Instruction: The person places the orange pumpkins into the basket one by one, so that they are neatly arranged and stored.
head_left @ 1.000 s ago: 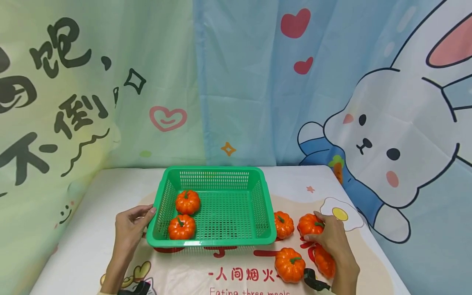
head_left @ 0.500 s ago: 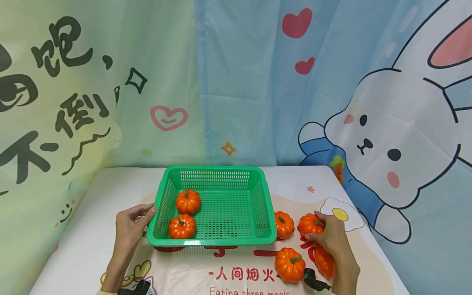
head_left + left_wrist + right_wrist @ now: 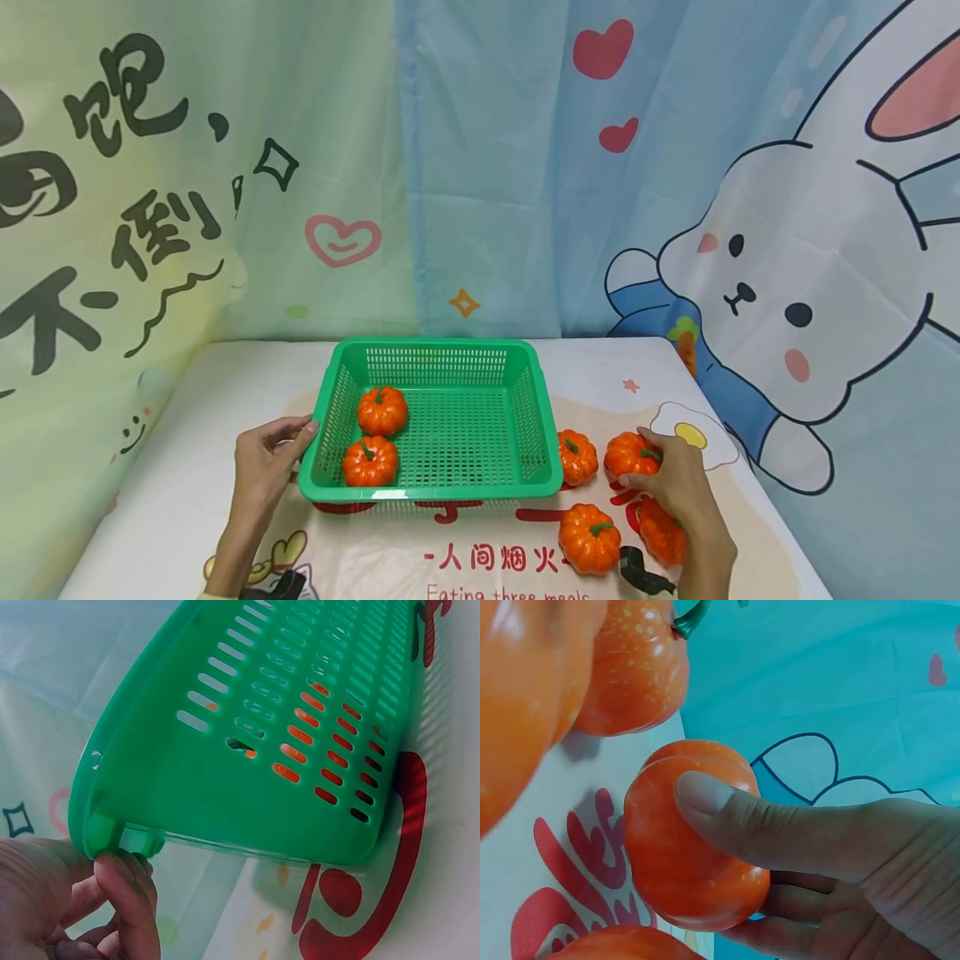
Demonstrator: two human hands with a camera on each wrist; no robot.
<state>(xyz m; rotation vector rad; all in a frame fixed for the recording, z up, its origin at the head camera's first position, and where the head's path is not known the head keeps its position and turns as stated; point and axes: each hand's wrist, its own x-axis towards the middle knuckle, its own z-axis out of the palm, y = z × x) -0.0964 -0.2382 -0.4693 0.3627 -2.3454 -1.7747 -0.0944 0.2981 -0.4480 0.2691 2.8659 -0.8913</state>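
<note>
My left hand (image 3: 266, 458) pinches the left rim of a green plastic basket (image 3: 480, 493); in the left wrist view the thumb and fingers (image 3: 127, 896) meet at the rim's corner. Inside the basket, along its left side, sit two small orange pumpkins, a rear pumpkin (image 3: 382, 411) and a front pumpkin (image 3: 371, 462). My right hand (image 3: 678, 479) grips another pumpkin (image 3: 694, 840) to the right of the basket, thumb on its near side and fingers curled behind it. That pumpkin's green stem shows in the head view.
Three more pumpkins lie around the right hand: one against the basket's right side (image 3: 577, 458), one in front (image 3: 589, 539), and one partly under the wrist (image 3: 660, 533). The printed tablecloth (image 3: 375, 558) ends at a curtain (image 3: 480, 167) behind.
The right forearm has shifted very slightly to the right. Both hands keep their holds, and the basket and pumpkins stay in place.
</note>
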